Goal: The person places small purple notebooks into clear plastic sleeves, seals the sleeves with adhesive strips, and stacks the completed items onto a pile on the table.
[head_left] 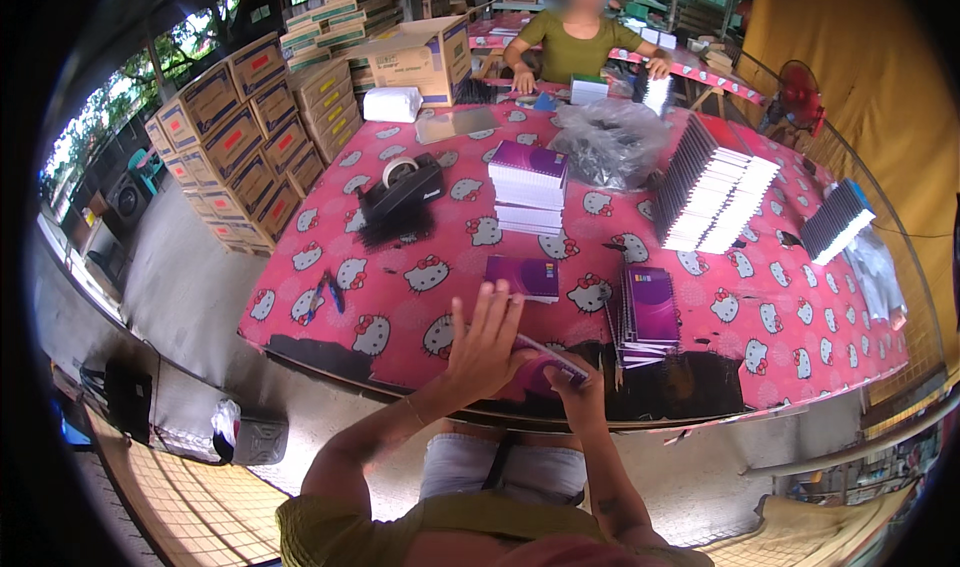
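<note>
Both my hands meet at the near edge of the pink patterned table (pixel 400 277). My left hand (pixel 485 342) has its fingers spread and rests against a purple spiral notebook (pixel 545 362). My right hand (pixel 578 392) grips that notebook from below. One purple notebook (pixel 522 275) lies flat just beyond my hands. A short stack of purple notebooks (pixel 648 312) lies to the right.
A taller notebook stack (pixel 528 187), a black tape dispenser (pixel 403 189), a clear plastic bag (pixel 610 142) and rows of upright notebooks (pixel 712 187) fill the table. Scissors (pixel 322 295) lie at the left. Another person (pixel 575 37) sits opposite. Cardboard boxes (pixel 240 137) stand left.
</note>
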